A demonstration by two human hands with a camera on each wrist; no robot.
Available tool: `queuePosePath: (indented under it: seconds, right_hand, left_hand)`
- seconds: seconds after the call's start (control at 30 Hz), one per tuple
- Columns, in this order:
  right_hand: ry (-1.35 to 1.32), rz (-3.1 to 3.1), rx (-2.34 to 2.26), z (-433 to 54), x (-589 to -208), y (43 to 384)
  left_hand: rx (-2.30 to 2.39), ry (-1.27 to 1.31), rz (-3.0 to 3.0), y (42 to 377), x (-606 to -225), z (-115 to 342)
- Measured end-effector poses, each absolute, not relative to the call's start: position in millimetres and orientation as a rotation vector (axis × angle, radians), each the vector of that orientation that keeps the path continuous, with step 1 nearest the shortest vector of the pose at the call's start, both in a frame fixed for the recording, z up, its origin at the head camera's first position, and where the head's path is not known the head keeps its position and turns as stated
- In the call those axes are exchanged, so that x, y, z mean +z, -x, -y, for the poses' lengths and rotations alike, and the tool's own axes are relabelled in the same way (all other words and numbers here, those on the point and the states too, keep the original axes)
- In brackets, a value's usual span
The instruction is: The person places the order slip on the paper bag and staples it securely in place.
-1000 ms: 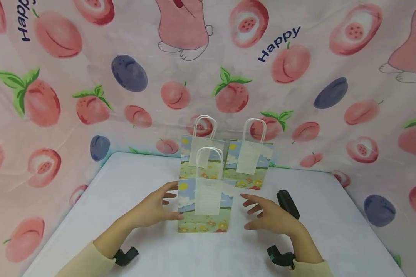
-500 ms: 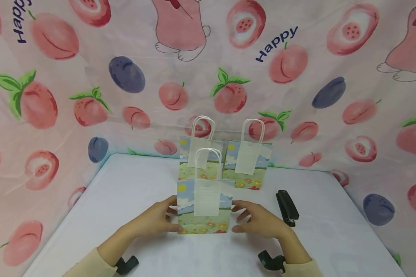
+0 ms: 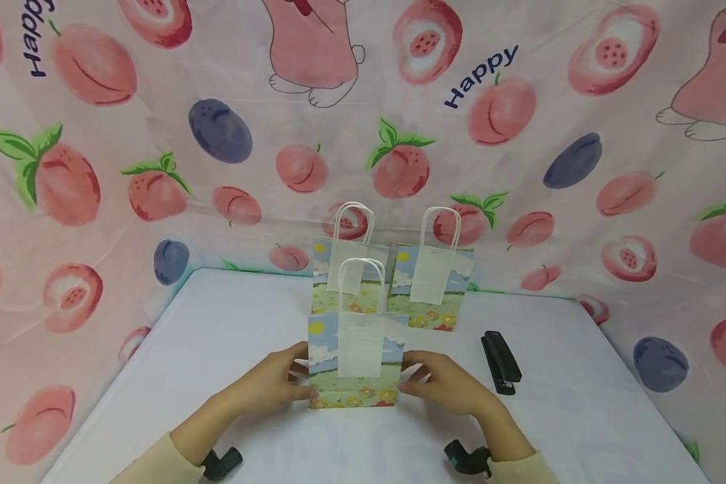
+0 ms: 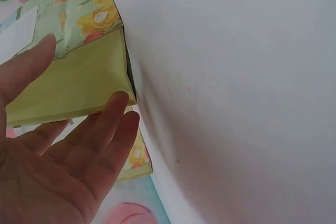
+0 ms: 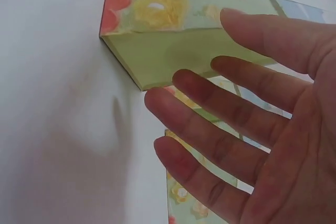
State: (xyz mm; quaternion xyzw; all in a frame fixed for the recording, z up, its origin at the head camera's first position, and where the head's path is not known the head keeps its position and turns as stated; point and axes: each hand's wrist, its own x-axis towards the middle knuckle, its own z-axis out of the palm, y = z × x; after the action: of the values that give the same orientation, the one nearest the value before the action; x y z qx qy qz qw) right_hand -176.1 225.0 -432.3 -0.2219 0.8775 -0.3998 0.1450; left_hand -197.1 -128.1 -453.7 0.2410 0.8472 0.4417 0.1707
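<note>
A small paper gift bag point(image 3: 353, 393), printed with a sky and flowers, stands upright on the white table. It has white looped handles and a white paper slip point(image 3: 359, 346) on its front. My left hand point(image 3: 269, 383) is at the bag's left side, thumb at the front edge and fairly straight fingers reaching toward the back. On the other side is my right hand point(image 3: 448, 384), its fingers spread and extended beside the yellow-green side panel point(image 5: 173, 56). Whether the right fingertips touch the bag is hard to tell.
Two matching paper bags stand behind, one at the back left point(image 3: 322, 282) and one at the back right point(image 3: 438, 317). To the right lies a black stapler point(image 3: 501, 363). A fruit-print cloth point(image 3: 339, 121) hangs behind the table point(image 3: 230, 316).
My right hand has moved left, from a gap away to right beside the front bag. My left hand has shifted slightly lower along its side. The bags stay in place.
</note>
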Motion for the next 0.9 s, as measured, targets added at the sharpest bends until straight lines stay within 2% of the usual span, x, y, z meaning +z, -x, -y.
queuePosePath:
  seconds: [0.7,0.9]
  right_hand:
    - [0.699,-2.38,-1.241,-201.6,-424.6,164.7]
    - [0.66,-2.335,-1.347,-188.6,-424.0,167.0]
  left_hand:
    - [1.279,-0.679,-2.456,187.6,-450.6,140.7]
    - [1.282,-0.562,-2.538,185.3,-449.5,149.3]
